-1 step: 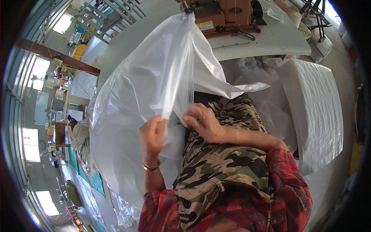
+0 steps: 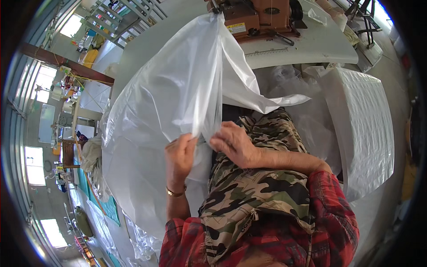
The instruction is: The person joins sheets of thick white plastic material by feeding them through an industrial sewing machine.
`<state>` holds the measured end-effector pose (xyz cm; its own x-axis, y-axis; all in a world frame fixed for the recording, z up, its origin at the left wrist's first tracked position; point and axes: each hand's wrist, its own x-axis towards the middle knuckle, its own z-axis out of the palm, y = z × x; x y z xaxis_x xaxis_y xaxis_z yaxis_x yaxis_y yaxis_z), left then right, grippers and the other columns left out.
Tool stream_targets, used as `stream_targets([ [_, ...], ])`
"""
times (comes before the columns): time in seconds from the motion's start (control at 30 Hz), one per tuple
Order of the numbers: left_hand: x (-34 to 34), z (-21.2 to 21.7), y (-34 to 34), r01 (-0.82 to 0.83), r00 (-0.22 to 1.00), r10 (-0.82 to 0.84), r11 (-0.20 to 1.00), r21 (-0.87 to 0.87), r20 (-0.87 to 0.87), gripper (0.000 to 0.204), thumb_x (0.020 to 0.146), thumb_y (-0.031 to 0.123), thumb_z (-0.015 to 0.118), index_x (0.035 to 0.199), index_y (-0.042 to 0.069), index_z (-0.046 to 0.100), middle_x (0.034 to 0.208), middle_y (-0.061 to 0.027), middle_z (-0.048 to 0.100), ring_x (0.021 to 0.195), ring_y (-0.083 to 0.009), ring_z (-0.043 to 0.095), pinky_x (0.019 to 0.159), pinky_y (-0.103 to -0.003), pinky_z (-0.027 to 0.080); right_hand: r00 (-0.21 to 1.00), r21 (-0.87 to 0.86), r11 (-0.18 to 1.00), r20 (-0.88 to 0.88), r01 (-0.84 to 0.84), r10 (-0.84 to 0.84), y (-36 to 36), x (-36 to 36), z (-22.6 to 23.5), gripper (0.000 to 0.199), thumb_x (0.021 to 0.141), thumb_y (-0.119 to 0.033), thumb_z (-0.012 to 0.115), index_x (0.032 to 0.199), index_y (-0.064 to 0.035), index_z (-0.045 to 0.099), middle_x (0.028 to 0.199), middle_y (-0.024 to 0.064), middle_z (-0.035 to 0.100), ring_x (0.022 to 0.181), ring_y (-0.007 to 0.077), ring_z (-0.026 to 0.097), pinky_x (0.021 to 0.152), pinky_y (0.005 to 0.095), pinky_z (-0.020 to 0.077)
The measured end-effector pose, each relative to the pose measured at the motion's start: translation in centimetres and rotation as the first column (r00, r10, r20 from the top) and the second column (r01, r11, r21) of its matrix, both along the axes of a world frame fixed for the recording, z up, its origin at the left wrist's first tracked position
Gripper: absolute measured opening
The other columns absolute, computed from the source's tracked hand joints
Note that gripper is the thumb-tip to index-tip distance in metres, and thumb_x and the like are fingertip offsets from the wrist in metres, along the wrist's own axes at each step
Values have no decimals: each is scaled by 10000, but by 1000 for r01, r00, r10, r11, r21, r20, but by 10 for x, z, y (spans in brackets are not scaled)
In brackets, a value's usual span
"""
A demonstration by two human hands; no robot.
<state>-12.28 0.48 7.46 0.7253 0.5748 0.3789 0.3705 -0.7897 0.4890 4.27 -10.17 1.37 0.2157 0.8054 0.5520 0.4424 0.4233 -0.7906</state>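
A large sheet of white translucent plastic (image 2: 155,102) drapes from under the head of a brown sewing machine (image 2: 262,20) toward my lap. My left hand (image 2: 180,153), with a watch on its wrist, pinches a gathered fold near the sheet's lower edge. Close to its right, my right hand (image 2: 235,144) has curled fingers closed on another edge of the same plastic. Between the hands the material hangs in narrow pleats. Parts of both sets of fingertips are covered by the plastic or by the hands themselves.
The machine stands on a pale table (image 2: 311,44) with a ruler scale (image 2: 266,52) along it. At my right rises a stack of folded plastic (image 2: 360,133) beside loose clear plastic (image 2: 307,120). Grey slatted racks (image 2: 118,22) stand at the far left. A camouflage apron (image 2: 253,191) covers my lap.
My left hand has shifted slightly right, closer to my right hand. Both hands keep hold of the plastic, and its folds between them have moved a little.
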Motion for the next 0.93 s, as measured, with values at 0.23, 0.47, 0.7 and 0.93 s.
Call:
stream_targets([
  [0.23, 8, -29, -17, 125, 992, -123, 968, -220, 21, 54, 892, 33, 576, 927, -8, 577, 731, -151, 578, 634, -323, 574, 576, -357, 448, 932, -168, 982, 336, -85, 138, -10, -13, -1, 176, 900, -209, 606, 948, -43, 575, 611, 72, 587, 605, 301, 604, 765, 397, 473],
  [0.47, 8, -38, -18, 130, 986, -59, 859, -496, 157, 101, 953, 95, 544, 965, -1, 571, 676, -108, 526, 572, -185, 491, 546, -285, 409, 814, -304, 944, 511, -129, 276, -13, -22, -2, 241, 819, -203, 670, 942, -18, 577, 639, 106, 600, 615, 307, 626, 685, 409, 508],
  [0.7, 18, -40, -24, 47, 977, 59, 880, -473, 206, 119, 970, 125, 543, 956, 9, 569, 664, -25, 523, 593, -91, 449, 541, -258, 389, 812, -293, 943, 505, -159, 294, -10, -23, -3, 221, 820, -204, 666, 929, -32, 579, 644, 99, 603, 616, 313, 621, 660, 402, 503],
  [0.93, 18, -49, -16, 84, 956, 97, 812, -577, 276, 99, 960, 111, 580, 906, 27, 578, 666, 21, 500, 617, -22, 405, 537, -188, 332, 878, -82, 972, 451, 222, -163, -21, 41, 11, 203, 819, -195, 674, 956, -63, 602, 832, 97, 639, 797, 317, 637, 742, 416, 500],
])
